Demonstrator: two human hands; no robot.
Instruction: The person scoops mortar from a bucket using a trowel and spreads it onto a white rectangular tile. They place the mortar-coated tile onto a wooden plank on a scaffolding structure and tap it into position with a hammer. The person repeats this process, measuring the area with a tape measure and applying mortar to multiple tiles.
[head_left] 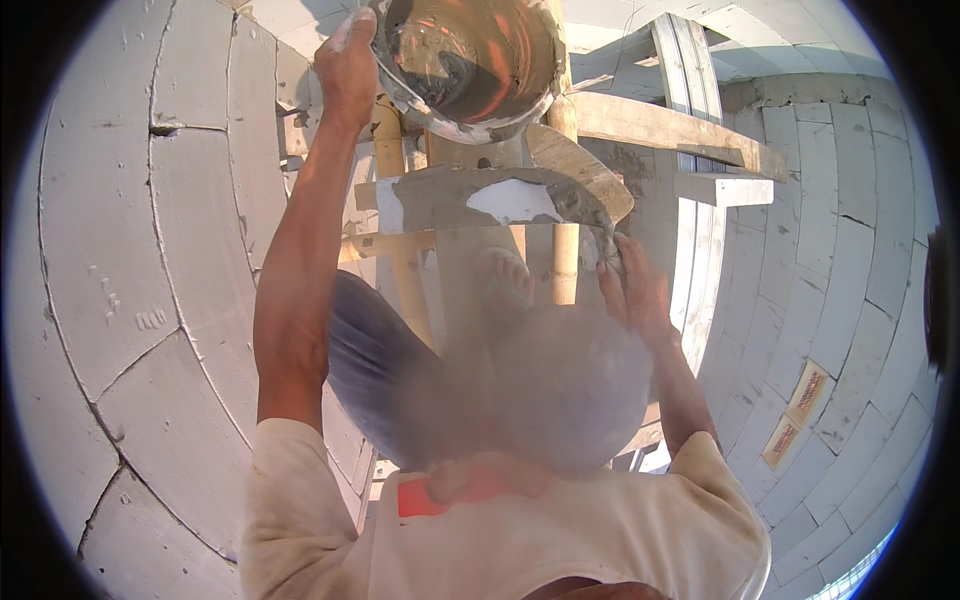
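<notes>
My left hand [350, 60] is closed on the rim of a mortar-smeared bucket [555, 60], which is tilted so its inside shows. Grey wet mortar [450, 75] lies in it, with an orange-red glow on the inner wall. My right hand [640, 292] grips the handle of a trowel [575, 165]. Its broad blade points up and left, just below the bucket. Under the blade, a narrow light block or board [415, 195] lies crosswise, partly coated in grey mortar, with a bare white patch in its middle.
Walls of large pale blocks [100, 240] rise at left and right [845, 260]. Bamboo poles [565, 262] and wooden planks [660, 122] form a scaffold under me. A pale block [735, 189] sits beside a metal channel [690, 80]. My bent knees are below my hands.
</notes>
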